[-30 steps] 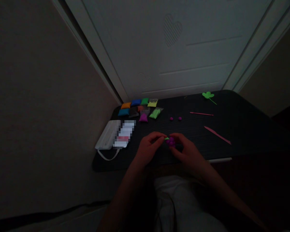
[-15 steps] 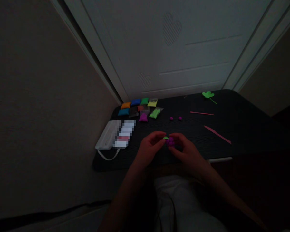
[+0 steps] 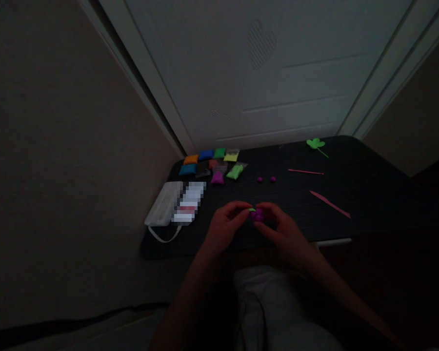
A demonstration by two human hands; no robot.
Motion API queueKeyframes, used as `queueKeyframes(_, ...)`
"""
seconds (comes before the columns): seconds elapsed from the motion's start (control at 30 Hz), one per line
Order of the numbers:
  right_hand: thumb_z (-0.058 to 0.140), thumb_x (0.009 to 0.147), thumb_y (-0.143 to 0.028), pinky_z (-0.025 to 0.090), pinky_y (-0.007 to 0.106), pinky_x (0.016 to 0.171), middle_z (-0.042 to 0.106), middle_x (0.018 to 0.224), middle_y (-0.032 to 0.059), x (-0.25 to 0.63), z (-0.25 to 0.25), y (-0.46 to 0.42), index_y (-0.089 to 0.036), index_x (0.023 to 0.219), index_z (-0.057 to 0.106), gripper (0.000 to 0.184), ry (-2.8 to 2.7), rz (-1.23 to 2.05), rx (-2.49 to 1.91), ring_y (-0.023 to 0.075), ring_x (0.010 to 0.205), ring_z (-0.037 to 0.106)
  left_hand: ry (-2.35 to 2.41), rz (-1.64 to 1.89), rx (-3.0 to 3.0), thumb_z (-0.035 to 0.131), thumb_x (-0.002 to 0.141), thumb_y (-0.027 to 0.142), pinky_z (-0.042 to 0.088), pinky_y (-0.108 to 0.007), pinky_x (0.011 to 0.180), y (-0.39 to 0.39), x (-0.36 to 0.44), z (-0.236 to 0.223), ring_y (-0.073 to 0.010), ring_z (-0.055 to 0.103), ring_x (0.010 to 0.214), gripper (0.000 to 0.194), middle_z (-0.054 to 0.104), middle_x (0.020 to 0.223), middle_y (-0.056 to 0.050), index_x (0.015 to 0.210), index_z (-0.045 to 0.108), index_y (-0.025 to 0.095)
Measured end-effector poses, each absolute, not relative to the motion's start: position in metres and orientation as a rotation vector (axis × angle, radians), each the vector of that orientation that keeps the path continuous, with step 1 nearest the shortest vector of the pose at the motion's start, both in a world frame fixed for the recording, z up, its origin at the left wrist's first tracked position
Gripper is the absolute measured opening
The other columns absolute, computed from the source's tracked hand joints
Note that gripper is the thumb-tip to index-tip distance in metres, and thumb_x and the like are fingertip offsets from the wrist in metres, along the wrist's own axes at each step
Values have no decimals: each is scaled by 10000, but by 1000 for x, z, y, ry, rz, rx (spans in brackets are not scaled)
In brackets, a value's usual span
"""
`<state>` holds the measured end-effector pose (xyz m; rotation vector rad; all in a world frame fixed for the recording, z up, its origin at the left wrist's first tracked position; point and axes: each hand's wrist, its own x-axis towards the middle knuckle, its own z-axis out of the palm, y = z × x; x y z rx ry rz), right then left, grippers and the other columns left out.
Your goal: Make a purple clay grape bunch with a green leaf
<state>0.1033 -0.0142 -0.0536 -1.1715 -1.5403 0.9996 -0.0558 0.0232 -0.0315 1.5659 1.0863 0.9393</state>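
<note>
Between my hands, above the front part of the dark table, is a cluster of purple clay balls (image 3: 258, 215) that looks like a bunch of grapes. My right hand (image 3: 281, 224) grips the cluster from the right between thumb and fingers. A small light-green clay leaf (image 3: 252, 209) sits at the cluster's upper left. My left hand (image 3: 225, 220) pinches this leaf at its fingertips. Beyond the hands lie two loose purple clay balls, a left one (image 3: 259, 179) and a right one (image 3: 272, 179).
Several clay packets stand at the back left, among them a purple packet (image 3: 217, 178) and a light-green packet (image 3: 236, 171). A white power bank (image 3: 164, 204) and a phone (image 3: 190, 202) lie left. Rightward are a pink stick tool (image 3: 306, 171), a pink clay knife (image 3: 329, 204) and a green clover shape (image 3: 315, 144).
The purple cluster has turned slightly in my right fingers, and the green leaf's angle has shifted a little. Both hands stay at nearly the same place.
</note>
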Motion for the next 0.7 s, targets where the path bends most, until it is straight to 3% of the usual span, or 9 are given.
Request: queueKeyframes(0.7,541,748,-194,425,359,849,569,1060,54,100,-54,-16,-232,1080,503,335,-1567,825,-1188,181,952,542,1168,925,1716,537,739,339,438,-296,758,20,-56,-27,-169,577,819,206,628,862,-34,848,614,182)
